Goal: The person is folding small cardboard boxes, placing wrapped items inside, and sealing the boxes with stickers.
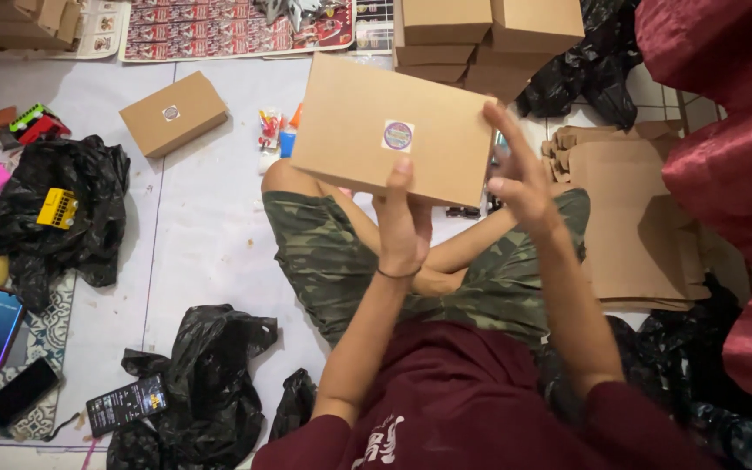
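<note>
Looking down through the head camera: person seated cross-legged on a pale floor sheet [211, 252], camouflage shorts, dark red shirt.

Both hands are raised, holding one closed brown cardboard box [392, 129] above the knees, at centre frame toward 12 o'clock. The box is tilted, its broad face toward the camera, with a small round sticker [398, 136] near the lower middle of that face.

The left hand [404, 222] sits under the box's lower edge at 6 o'clock of the box, thumb pressed up against the face just below the sticker; grasping the box from beneath. A thin band circles that wrist.

The right hand [520, 178] is at the box's 3 o'clock edge, fingers spread and extended, fingertips touching the right end. Not clenched; it steadies the box with an open-fingered hold.

Surroundings, same view:
- A second closed brown box [173, 113] with a small sticker lies on the sheet at 10 o'clock, well apart from the hands.
- A stack of similar boxes [489, 39] stands at 12 to 1 o'clock.
- Flat unfolded cardboard blanks [637, 226] lie at 3 o'clock, just beside the right knee.
- Black plastic bags [63, 209] sit at 9 o'clock, with a small yellow toy vehicle [57, 209] resting on top; more black plastic at 7 o'clock.
- Two phones [9, 361] lie on a patterned mat at 8 o'clock.
- Dark red fabric [724, 174] fills the 3 o'clock frame edge.
</note>
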